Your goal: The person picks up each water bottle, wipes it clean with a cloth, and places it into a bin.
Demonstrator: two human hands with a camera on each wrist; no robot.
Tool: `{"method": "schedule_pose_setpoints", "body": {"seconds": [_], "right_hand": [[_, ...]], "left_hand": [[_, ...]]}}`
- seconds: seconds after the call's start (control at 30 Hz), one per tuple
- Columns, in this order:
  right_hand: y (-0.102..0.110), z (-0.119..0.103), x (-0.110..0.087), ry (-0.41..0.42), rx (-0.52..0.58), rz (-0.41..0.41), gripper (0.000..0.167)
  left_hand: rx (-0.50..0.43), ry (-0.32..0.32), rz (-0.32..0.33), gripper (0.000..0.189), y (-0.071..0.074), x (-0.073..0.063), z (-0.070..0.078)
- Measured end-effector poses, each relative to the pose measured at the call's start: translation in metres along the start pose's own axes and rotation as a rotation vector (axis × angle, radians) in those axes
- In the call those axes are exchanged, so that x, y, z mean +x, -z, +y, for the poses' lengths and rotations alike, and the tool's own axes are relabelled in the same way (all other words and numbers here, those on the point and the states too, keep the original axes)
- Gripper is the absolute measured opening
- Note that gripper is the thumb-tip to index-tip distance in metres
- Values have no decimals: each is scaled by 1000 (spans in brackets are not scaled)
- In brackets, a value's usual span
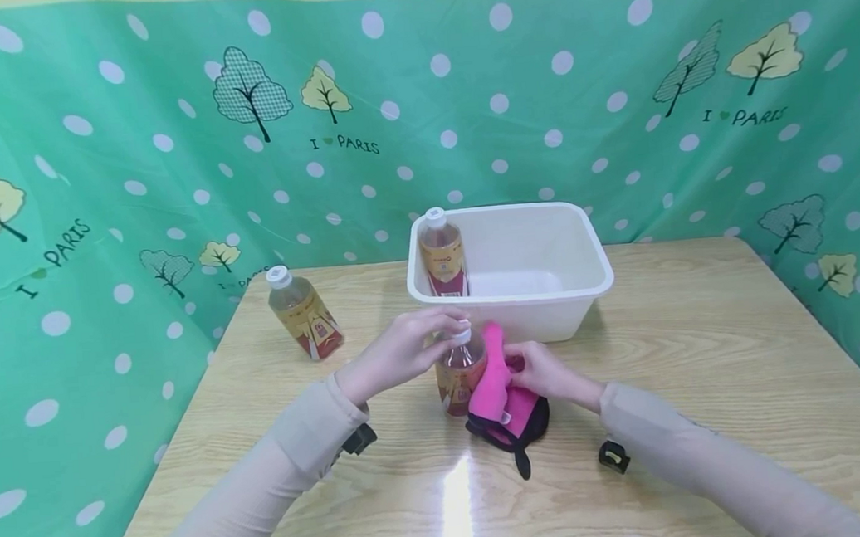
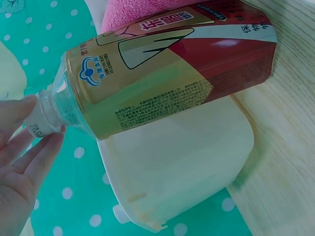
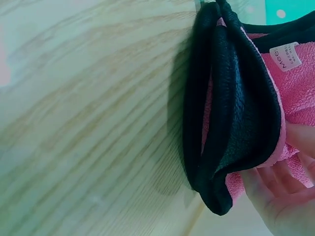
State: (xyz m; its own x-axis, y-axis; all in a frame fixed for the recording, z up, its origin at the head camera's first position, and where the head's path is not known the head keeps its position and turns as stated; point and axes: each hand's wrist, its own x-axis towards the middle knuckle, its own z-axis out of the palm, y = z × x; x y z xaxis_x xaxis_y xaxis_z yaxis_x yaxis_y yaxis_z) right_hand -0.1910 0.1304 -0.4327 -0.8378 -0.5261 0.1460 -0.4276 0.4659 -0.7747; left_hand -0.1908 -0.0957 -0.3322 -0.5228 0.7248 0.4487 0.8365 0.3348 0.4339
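A drink bottle (image 1: pixel 456 383) with a gold and red label stands on the table just in front of the white tub. My left hand (image 1: pixel 422 340) grips its white cap from above; in the left wrist view the fingers and thumb close round the cap (image 2: pixel 43 117). Beside the bottle, on its right, is a pink cloth (image 1: pixel 494 389) with black edging and a small white tag (image 3: pixel 285 56). My right hand (image 1: pixel 538 371) pinches the folded cloth, which touches the bottle's side. Part of the cloth hides the bottle's right edge.
The white tub (image 1: pixel 523 312) stands at the back of the wooden table, with one bottle (image 1: pixel 443 259) upright in its left end. Another bottle (image 1: pixel 304 315) stands at the table's left side. A green curtain (image 1: pixel 462 91) hangs behind.
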Motion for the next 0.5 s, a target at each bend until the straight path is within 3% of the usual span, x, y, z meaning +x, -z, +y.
{"method": "schedule_pose_setpoints", "body": {"seconds": [0.17,0.37,0.5], "right_hand": [[3,0,-4,12,60,-12,14],[9,-3,-9,-28,107,-14,17],[13,-5,-11,-32,100,-4,19]], "left_hand": [[31,17,22,19,-1,-1,1],[69,-7,98,19,-4,2,3],[72,35,127,25,-4,4,6]]}}
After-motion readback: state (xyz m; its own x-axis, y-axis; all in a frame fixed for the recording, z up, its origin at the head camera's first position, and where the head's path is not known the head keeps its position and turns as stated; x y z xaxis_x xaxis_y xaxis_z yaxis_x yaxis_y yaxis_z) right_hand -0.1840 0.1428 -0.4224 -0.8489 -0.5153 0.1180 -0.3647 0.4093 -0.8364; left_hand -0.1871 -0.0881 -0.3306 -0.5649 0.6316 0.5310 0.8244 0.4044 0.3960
